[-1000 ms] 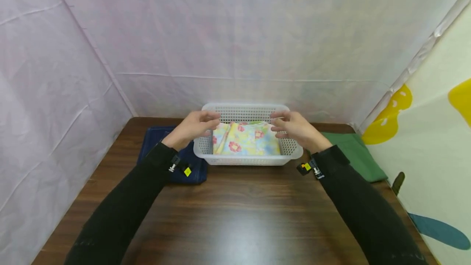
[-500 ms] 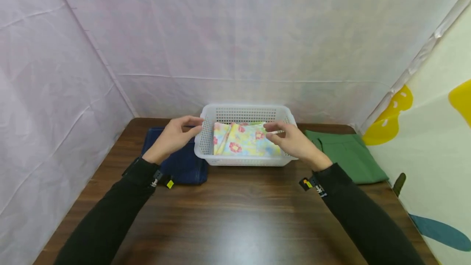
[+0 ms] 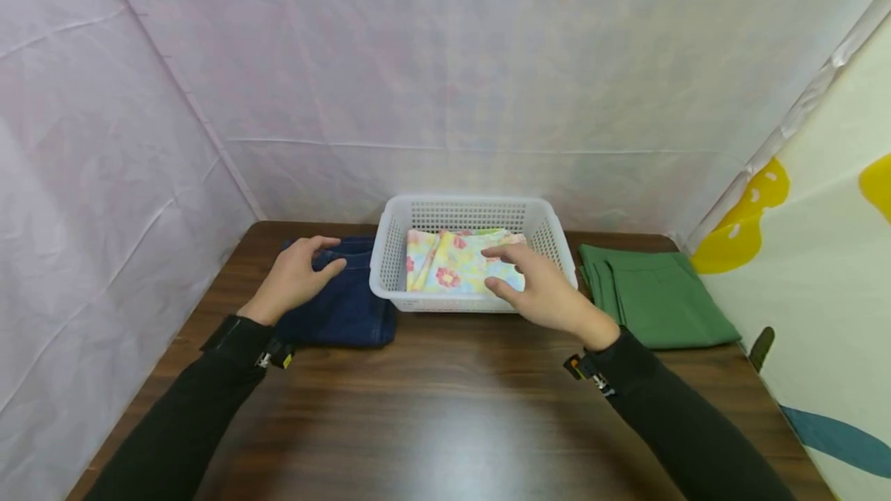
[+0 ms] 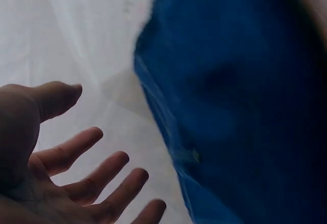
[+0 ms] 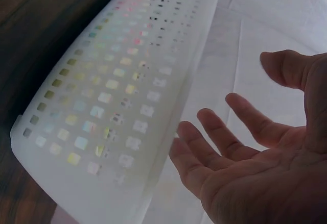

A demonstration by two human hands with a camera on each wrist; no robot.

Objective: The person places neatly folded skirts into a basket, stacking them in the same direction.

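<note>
A white plastic basket (image 3: 473,303) stands at the back middle of the table, with a folded floral cloth (image 3: 455,265) lying in it. Above the dark blue folded denim (image 3: 341,308), left of the basket, hovers my left hand (image 3: 295,277), fingers spread and holding nothing; the left wrist view shows the denim (image 4: 219,91) beside the spread fingers. My right hand (image 3: 539,288) is over the basket's front right part, relaxed and holding nothing. In the right wrist view its fingertips (image 5: 186,127) are close by the basket wall; whether they touch it I cannot tell.
Folded green trousers or similar cloth (image 3: 661,296) lie at the right of the brown wooden table (image 3: 445,408). White fabric (image 3: 445,83) hangs behind the table, and a patterned sheet (image 3: 821,292) hangs along the right side.
My left hand has moved left, away from the basket to above the denim. My right hand has shifted slightly left and toward me. The basket and floral cloth stay in place.
</note>
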